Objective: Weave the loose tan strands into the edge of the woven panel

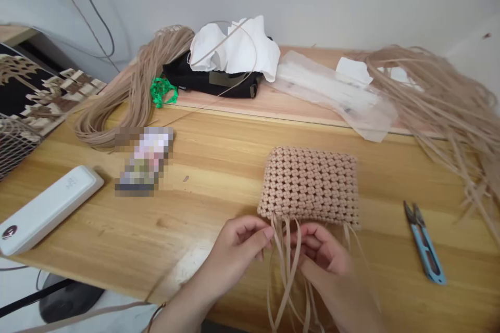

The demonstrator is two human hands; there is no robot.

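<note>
Now the left hand (238,251) and right hand (322,260), grips pressed together, pinch flat raffia strands (287,276) below the knotted panel (310,184).

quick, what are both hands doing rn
left hand: closed, pinching loose tan strips
right hand: closed on the same strips, slightly blurred

No clear wording anywhere in view. Left of centre on the table, white power bank (49,210): small grey marks on top surface near upper end, possibly digits on a display, too faint to read. Same unit, lower-left end: round dark badge (9,232) with a pale mark inside, not legible. Upper centre, black pouch (211,77): tan rectangular patch (223,79) stitched on front, no readable lettering at this angle. Left of centre, printed packet (144,161): pixelated, any print on it unreadable. Nothing else shows letters or numbers
</note>
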